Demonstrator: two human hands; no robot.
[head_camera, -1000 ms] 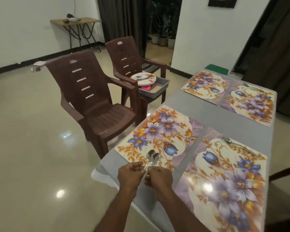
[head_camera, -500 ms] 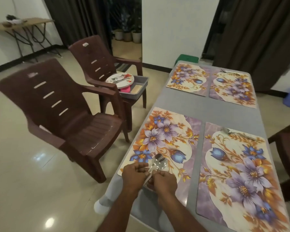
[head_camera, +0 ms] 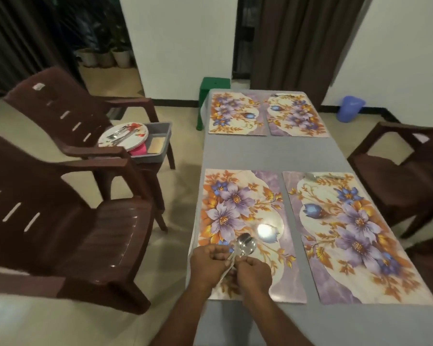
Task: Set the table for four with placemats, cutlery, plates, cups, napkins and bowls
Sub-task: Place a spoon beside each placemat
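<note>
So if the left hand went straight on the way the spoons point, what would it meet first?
Probably nothing solid: the left hand grips spoons aimed over the near-left placemat, which looks bare ahead. Beyond is only grey table, though height is unclear.

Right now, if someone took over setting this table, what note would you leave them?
Hands: left hand and right hand both grip the spoons over the near-left placemat; how many spoons is unclear.
Done: four floral placemats are on the grey table. Cutlery already lies at the top of the near-right placemat and the far-right placemat.
Left: lay cutlery on the near-left placemat and the far-left placemat. No plates, cups, napkins or bowls are on the table yet.
Supplies: the plates, with more cutlery on top, sit in the grey tray on the far brown chair.
</note>
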